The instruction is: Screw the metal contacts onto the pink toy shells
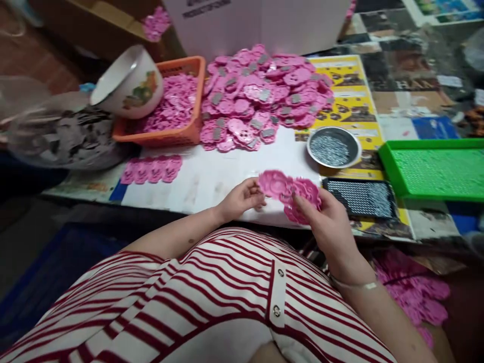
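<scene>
Pink moulded plastic pieces [274, 184] with rounded, scalloped outlines are in front of me, just above the near edge of the table. My right hand [335, 224] grips them from the right, thumb pressed on top. At their left edge is my left hand [242, 201], its fingers curled in and close together; whether it pinches the edge or something small, I cannot make out. Past my right hand lies a black textured tray [346, 196] with small metal bits at its right end. A round metal bowl [328, 146] of similar bits stands behind it.
Behind is a large heap of pink pieces [242, 101], many with grey metal patches. An orange basket [200, 96] of small pink parts holds a tilted enamel bowl [132, 85]. A joined pink strip [151, 170] lies left; a green tray [395, 174] stands right. More pink pieces [412, 292] are below.
</scene>
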Demonstrator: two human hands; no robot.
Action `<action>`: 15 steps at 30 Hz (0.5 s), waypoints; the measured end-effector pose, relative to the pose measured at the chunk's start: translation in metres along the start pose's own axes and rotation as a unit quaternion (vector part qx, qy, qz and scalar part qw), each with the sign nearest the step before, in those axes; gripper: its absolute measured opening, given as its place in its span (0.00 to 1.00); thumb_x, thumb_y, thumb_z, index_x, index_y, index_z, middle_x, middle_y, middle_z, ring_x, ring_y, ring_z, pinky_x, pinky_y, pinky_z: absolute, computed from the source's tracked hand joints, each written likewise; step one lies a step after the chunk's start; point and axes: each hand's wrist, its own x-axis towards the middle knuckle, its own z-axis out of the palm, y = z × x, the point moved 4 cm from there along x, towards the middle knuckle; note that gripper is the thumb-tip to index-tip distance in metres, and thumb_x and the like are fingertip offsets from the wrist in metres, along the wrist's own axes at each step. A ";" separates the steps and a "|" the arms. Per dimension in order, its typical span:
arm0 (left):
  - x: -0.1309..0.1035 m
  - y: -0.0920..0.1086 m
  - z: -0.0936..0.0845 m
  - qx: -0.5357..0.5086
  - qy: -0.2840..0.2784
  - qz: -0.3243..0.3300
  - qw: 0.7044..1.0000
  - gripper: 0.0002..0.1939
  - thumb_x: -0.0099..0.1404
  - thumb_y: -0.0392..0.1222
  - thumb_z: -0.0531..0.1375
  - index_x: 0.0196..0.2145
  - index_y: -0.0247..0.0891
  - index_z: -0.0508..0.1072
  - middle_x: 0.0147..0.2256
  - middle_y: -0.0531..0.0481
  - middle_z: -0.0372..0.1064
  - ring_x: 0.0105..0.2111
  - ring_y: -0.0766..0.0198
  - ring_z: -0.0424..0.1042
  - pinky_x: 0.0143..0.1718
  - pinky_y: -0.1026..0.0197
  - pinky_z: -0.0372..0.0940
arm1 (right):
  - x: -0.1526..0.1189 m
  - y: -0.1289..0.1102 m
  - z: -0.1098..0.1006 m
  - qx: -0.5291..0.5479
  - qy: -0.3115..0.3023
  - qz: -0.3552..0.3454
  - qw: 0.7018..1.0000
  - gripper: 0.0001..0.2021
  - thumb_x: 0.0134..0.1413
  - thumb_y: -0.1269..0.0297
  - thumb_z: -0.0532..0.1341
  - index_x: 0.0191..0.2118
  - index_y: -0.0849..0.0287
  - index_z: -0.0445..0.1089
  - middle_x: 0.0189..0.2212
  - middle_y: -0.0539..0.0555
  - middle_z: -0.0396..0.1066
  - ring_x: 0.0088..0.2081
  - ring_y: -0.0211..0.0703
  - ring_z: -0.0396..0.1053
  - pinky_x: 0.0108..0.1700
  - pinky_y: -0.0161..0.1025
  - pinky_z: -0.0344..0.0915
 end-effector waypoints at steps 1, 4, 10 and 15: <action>0.001 0.002 -0.002 -0.065 0.022 -0.027 0.997 0.36 0.54 0.67 0.67 0.47 0.37 0.66 0.38 0.47 0.73 0.34 0.62 0.76 0.34 0.61 0.71 | 0.019 0.004 0.021 -0.001 -0.024 0.009 1.000 0.21 0.44 0.43 0.70 0.39 0.54 0.75 0.34 0.52 0.75 0.34 0.43 0.72 0.39 0.43 0.73; 0.001 0.006 -0.027 -0.112 0.140 -0.088 0.980 0.28 0.58 0.61 0.67 0.42 0.37 0.65 0.34 0.50 0.72 0.31 0.65 0.76 0.33 0.63 0.72 | 0.062 0.014 0.071 -0.022 -0.078 0.023 0.996 0.26 0.43 0.41 0.70 0.37 0.61 0.73 0.30 0.54 0.73 0.30 0.41 0.68 0.30 0.37 0.67; -0.012 0.008 -0.115 0.005 0.280 -0.140 0.950 0.08 0.71 0.43 0.56 0.43 0.35 0.64 0.22 0.55 0.68 0.20 0.70 0.70 0.28 0.66 0.71 | 0.088 0.015 0.151 -0.076 -0.188 0.028 0.979 0.21 0.52 0.45 0.66 0.37 0.62 0.72 0.32 0.57 0.74 0.31 0.43 0.70 0.33 0.38 0.68; -0.028 0.014 -0.182 0.218 0.335 -0.144 0.905 0.24 0.67 0.39 0.58 0.59 0.33 0.64 0.20 0.58 0.64 0.18 0.66 0.67 0.28 0.61 0.70 | 0.097 0.011 0.199 -0.161 -0.186 0.009 0.969 0.14 0.53 0.59 0.64 0.43 0.62 0.70 0.36 0.57 0.74 0.38 0.45 0.71 0.40 0.39 0.70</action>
